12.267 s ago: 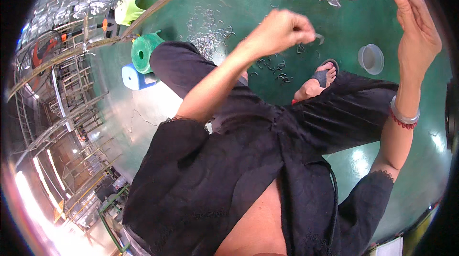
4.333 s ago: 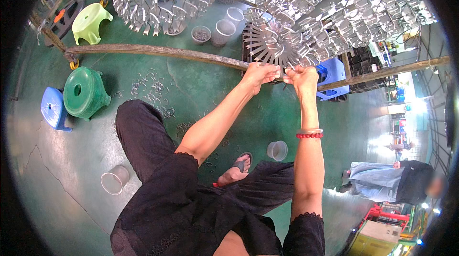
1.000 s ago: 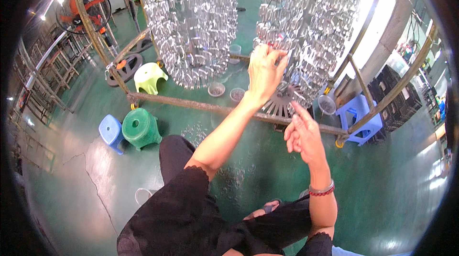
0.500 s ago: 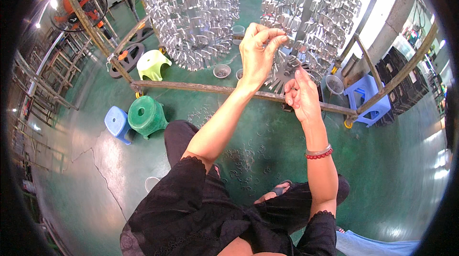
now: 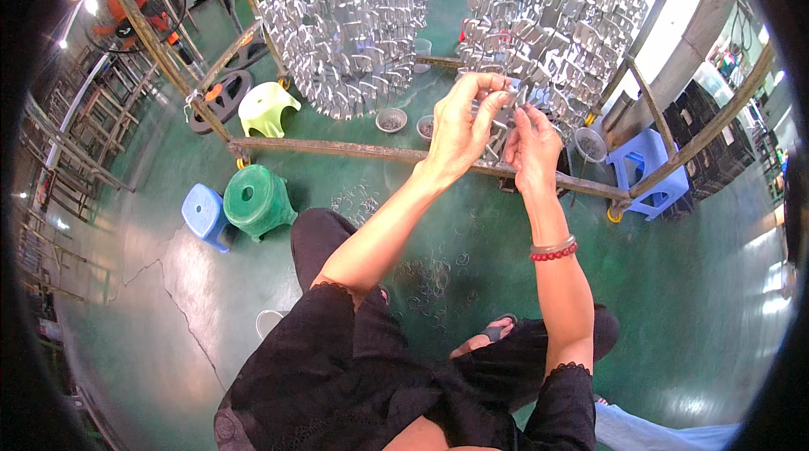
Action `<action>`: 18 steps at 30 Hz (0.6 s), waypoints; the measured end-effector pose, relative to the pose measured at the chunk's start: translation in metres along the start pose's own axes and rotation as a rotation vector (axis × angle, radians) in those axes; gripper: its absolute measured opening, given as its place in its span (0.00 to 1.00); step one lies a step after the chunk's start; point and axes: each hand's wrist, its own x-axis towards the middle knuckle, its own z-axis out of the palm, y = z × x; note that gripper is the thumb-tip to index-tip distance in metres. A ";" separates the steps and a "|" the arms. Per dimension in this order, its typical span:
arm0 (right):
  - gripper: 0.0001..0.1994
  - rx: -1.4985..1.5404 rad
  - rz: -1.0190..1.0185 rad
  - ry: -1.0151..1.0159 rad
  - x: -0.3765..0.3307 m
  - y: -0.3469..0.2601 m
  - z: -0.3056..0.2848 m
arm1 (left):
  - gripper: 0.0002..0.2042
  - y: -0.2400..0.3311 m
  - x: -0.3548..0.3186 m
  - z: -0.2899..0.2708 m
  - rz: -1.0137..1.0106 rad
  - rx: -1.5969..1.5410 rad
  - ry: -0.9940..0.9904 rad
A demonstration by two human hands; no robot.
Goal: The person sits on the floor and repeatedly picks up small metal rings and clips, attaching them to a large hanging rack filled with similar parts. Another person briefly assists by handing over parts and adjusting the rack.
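Both hands have drawn closer since half a second ago: the right hand [image 5: 533,146] has risen to meet the left hand [image 5: 466,125] at the lower edge of the right-hand cluster of hanging metal parts [image 5: 556,21]. Between them sits a small silvery metal piece [image 5: 503,118], raised in front of the person at the cluster's near side. The left hand's thumb and fingers curl around the piece from the left and above in a narrow pinch, and the right hand's fingertips close on it from the right. Whether the piece is already hooked to the cluster or free of it cannot be told, since it blends with the parts behind. A red bead bracelet [image 5: 553,250] circles the right wrist.

Just below the hands a rusty horizontal bar [image 5: 337,148] runs left to right across the scene. Farther left hangs a second cluster of shiny parts [image 5: 345,21]. Beyond the bar, on the green floor [image 5: 691,299], stand small round bowls [image 5: 390,120], and a bucket [image 5: 589,145] sits to the right of the hands. A blue stool [image 5: 645,169] stands at the right under a slanted bar. On the left, near the bar, are a dark green stool [image 5: 255,198], a small blue stool [image 5: 205,215] and, farther off, a light green stool [image 5: 267,110]. Loose wire hooks [image 5: 430,278] lie scattered on the floor by the person's knees, which are clad in black.
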 end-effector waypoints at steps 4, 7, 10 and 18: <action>0.15 -0.140 -0.097 0.046 -0.001 0.001 0.001 | 0.07 -0.007 -0.015 -0.004 -0.135 0.012 -0.132; 0.11 -0.247 -0.161 0.063 0.000 0.000 0.004 | 0.07 -0.012 -0.020 -0.005 -0.210 -0.006 -0.160; 0.09 -0.287 -0.195 0.030 0.009 0.005 0.002 | 0.07 -0.019 -0.022 -0.003 -0.267 -0.030 -0.178; 0.09 -0.542 -0.166 -0.138 0.007 -0.020 -0.020 | 0.09 -0.035 -0.026 0.014 -0.285 -0.014 -0.259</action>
